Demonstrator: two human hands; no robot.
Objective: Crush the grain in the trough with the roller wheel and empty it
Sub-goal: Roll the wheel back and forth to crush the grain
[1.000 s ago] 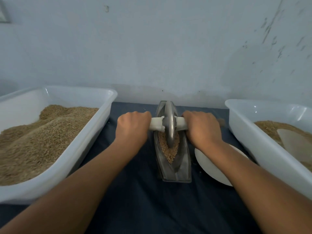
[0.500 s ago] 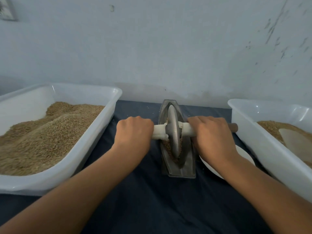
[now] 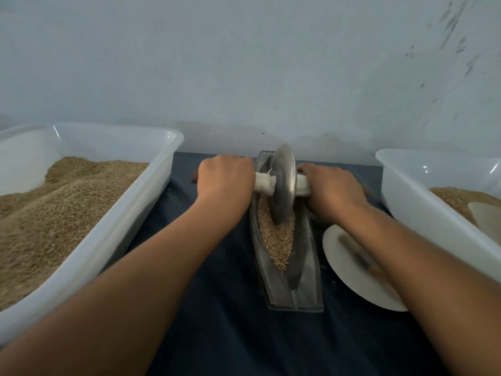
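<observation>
We see the trough (image 3: 287,267) lying lengthwise on the dark cloth (image 3: 230,335), between 2 white tubs. The wheel (image 3: 283,185) stands upright in the far half of the trough, its lower rim sunk in the grain (image 3: 276,234). The grain fills the trough channel from the wheel toward the near end, tapering to a point.

The axle (image 3: 264,183), wrapped in white, runs crosswise through the wheel. Our left hand (image 3: 225,180) grips the axle left of the wheel, fingers curled round it. Our right hand (image 3: 333,188) grips the axle right of the wheel in the same way. Both fists sit just beside the wheel, knuckles up.

The left tub (image 3: 113,234) holds a heap of brown grain. The right tub (image 3: 423,213) also holds grain, with a pale scoop-like piece (image 3: 485,218) lying on it. A white plate (image 3: 349,267) lies on the cloth between the trough and the right tub, partly under our right forearm; a blurred utensil (image 3: 357,253) rests on it.
</observation>
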